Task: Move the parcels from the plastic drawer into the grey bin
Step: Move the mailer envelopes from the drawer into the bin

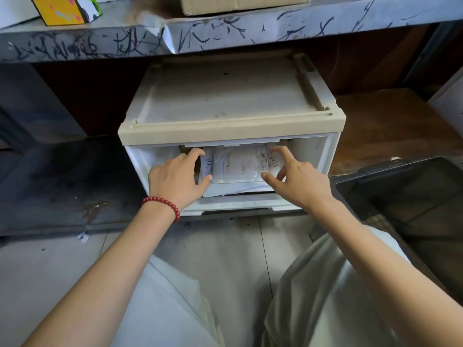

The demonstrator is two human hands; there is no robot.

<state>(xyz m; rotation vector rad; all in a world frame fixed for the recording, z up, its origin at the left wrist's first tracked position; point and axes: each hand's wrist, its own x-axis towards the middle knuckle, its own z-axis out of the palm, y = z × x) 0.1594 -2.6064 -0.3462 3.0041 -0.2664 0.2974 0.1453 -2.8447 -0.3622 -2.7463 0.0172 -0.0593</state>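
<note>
A beige-topped plastic drawer unit (230, 131) stands on the floor under a shelf, its translucent drawer (240, 205) pulled open. Inside lie white parcels; the top parcel (238, 166) has a label reading 0473. My left hand (178, 176), with a red bead bracelet at the wrist, rests on the parcel's left edge, thumb under it and fingers over. At the parcel's right edge is my right hand (293, 176), fingers spread, touching or almost touching it. The dark grey bin (411, 196) stands on the floor to the right, apparently empty.
A scribbled grey shelf edge (225, 33) overhangs the drawer unit, with a cardboard box (245, 3) and a yellow box (60, 8) on top. A dark low platform (62, 181) lies to the left. My knees in light trousers are below, on tiled floor.
</note>
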